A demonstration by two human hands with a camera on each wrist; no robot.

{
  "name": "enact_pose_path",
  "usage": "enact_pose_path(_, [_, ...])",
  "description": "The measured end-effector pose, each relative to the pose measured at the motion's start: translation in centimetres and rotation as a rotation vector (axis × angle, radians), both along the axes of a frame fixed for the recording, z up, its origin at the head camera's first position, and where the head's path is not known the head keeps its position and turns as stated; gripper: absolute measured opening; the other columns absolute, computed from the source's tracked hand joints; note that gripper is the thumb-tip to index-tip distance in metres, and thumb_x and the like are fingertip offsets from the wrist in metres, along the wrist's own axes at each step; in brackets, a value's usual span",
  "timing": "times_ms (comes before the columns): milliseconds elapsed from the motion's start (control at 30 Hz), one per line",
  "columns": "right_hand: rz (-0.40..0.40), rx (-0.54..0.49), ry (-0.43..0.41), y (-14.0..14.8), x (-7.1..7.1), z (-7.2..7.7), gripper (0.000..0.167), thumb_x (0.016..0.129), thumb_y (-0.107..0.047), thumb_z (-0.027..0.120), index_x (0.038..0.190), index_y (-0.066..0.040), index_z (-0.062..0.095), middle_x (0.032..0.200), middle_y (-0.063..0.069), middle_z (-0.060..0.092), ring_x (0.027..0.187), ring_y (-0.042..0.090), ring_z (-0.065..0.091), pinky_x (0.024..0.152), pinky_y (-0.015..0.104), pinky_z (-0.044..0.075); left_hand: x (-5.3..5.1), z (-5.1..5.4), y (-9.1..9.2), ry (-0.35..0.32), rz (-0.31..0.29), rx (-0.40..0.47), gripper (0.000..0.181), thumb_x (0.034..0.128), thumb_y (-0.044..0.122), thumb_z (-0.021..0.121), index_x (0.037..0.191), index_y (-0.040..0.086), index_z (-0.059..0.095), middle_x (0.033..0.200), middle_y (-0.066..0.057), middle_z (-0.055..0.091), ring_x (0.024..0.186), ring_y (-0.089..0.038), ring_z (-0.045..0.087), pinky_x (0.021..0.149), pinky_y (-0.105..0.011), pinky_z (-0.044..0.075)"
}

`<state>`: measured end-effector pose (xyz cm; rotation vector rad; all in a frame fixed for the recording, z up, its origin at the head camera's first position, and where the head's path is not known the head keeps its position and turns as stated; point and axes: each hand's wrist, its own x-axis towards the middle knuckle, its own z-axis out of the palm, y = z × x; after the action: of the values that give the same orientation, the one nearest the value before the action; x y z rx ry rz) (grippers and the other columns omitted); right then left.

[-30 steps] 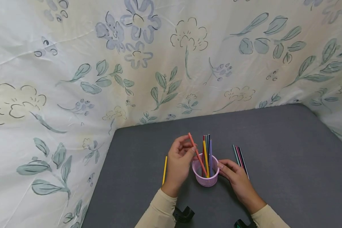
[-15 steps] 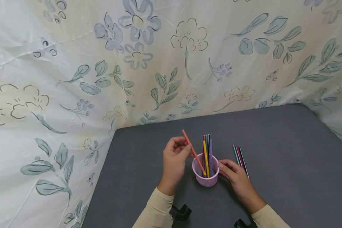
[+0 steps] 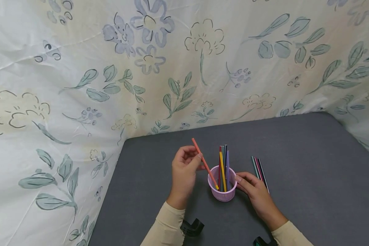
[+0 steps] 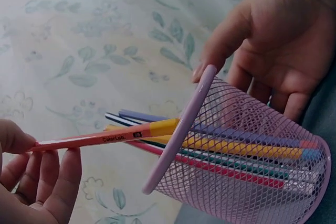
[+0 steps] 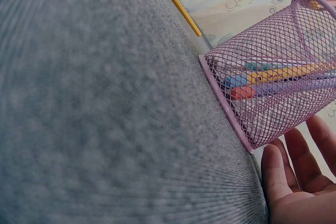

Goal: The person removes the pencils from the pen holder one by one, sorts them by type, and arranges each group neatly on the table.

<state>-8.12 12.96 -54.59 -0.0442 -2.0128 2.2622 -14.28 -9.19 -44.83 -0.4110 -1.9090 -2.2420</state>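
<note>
My left hand (image 3: 183, 172) pinches an orange-red pencil (image 3: 201, 152) between thumb and fingers. The pencil slants, its yellow lower end (image 4: 164, 126) just inside the mouth of a pink mesh pencil cup (image 3: 223, 197). My right hand (image 3: 258, 194) holds the cup from its right side, with the thumb at the rim and the other fingers (image 5: 299, 156) along the mesh wall. Several pencils stand in the cup, among them a yellow one (image 3: 222, 167) and a purple one (image 3: 228, 160). Their coloured ends show through the mesh near the bottom.
Several dark-barrelled pencils (image 3: 257, 167) lie on the dark grey tabletop (image 3: 307, 171), right of the cup. Another yellow pencil (image 5: 177, 4) lies on the table in the right wrist view. Flowered cloth (image 3: 160, 95) hangs behind. Black wrist devices (image 3: 193, 227) sit under the forearms.
My left hand has moved left, drawing the orange-red pencil toward the cup's left rim, and now covers the loose yellow pencil in the head view. My right hand and the cup have stayed put.
</note>
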Motion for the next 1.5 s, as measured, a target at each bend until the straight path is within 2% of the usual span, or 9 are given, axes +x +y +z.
enact_pose_path(333, [0.002, -0.018, 0.017, 0.0, 0.0, 0.0, 0.031, 0.112, -0.011, 0.061, 0.123, 0.018, 0.065, 0.122, 0.025, 0.068, 0.108, 0.016, 0.072, 0.091, 0.027, 0.058, -0.2, 0.2, -0.7, -0.021, -0.009, 0.05, 0.024, 0.1004, 0.001, 0.075, 0.12, -0.006, 0.064, 0.105, -0.018, 0.065, 0.083, -0.022, 0.067, 0.066, -0.036, 0.063])
enact_pose_path(533, [-0.005, -0.034, 0.006, 0.0, -0.1, 0.1, 0.031, 0.112, -0.01, 0.062, 0.124, 0.019, 0.065, 0.12, 0.021, 0.069, 0.108, 0.016, 0.071, 0.091, 0.027, 0.058, -0.2, -0.1, -1.4, -0.037, 0.0, 0.06, 0.023, 0.1007, 0.001, 0.075, 0.119, -0.006, 0.064, 0.104, -0.018, 0.065, 0.083, -0.022, 0.067, 0.064, -0.036, 0.063])
enact_pose_path(800, [-0.009, -0.033, 0.008, -0.1, 0.0, 0.2, 0.03, 0.111, -0.009, 0.062, 0.124, 0.018, 0.065, 0.122, 0.024, 0.069, 0.108, 0.016, 0.071, 0.09, 0.027, 0.058, -0.2, -0.6, -2.1, -0.064, -0.001, 0.036, 0.021, 0.1016, 0.003, 0.075, 0.119, -0.006, 0.066, 0.102, -0.018, 0.065, 0.082, -0.021, 0.065, 0.062, -0.034, 0.062])
enact_pose_path(933, [-0.009, -0.03, 0.007, 0.0, 0.1, 0.2, 0.03, 0.111, -0.009, 0.062, 0.123, 0.019, 0.065, 0.12, 0.021, 0.07, 0.107, 0.017, 0.072, 0.091, 0.027, 0.058, -0.2, -0.7, -2.4, -0.088, -0.005, 0.033, 0.021, 0.1011, 0.002, 0.075, 0.118, -0.006, 0.066, 0.1, -0.018, 0.065, 0.08, -0.02, 0.066, 0.061, -0.033, 0.062])
enact_pose_path(1100, [-0.007, -0.036, 0.01, 0.0, 0.1, 0.2, 0.029, 0.111, -0.008, 0.062, 0.123, 0.019, 0.065, 0.12, 0.019, 0.07, 0.107, 0.017, 0.072, 0.09, 0.028, 0.058, -0.3, -0.9, -2.7, -0.111, -0.012, 0.016, 0.02, 0.101, 0.002, 0.074, 0.118, -0.006, 0.066, 0.1, -0.019, 0.066, 0.078, -0.025, 0.07, 0.06, -0.035, 0.062])
enact_pose_path(1500, [-0.019, -0.039, 0.013, -0.1, 0.0, 0.3, 0.028, 0.111, -0.007, 0.061, 0.124, 0.018, 0.066, 0.123, 0.026, 0.068, 0.106, 0.016, 0.072, 0.089, 0.027, 0.058, -0.6, -1.8, -4.4, -0.185, 0.005, -0.05, 0.02, 0.101, 0.001, 0.073, 0.119, -0.006, 0.066, 0.102, -0.018, 0.067, 0.083, -0.032, 0.071, 0.058, -0.034, 0.061])
